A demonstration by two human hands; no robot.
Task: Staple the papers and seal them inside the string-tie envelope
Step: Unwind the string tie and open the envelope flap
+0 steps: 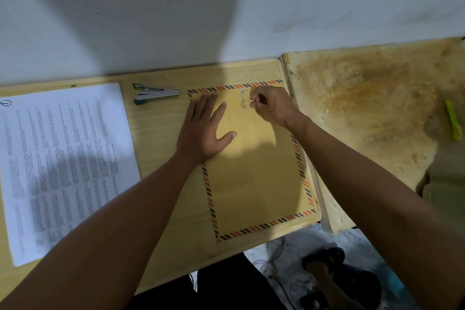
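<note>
A tan string-tie envelope with a red and dark striped border lies flat on the small wooden table. My left hand presses flat on its upper left part, fingers spread. My right hand pinches the thin string by the two round buttons near the envelope's top. A stack of printed papers lies at the left of the table. A metal stapler with teal ends rests between the papers and the envelope, near the wall.
A white wall rises right behind the table. A worn, stained wooden board adjoins on the right, with a yellow-green pen-like item on it. Dark sandals and cables lie on the floor below.
</note>
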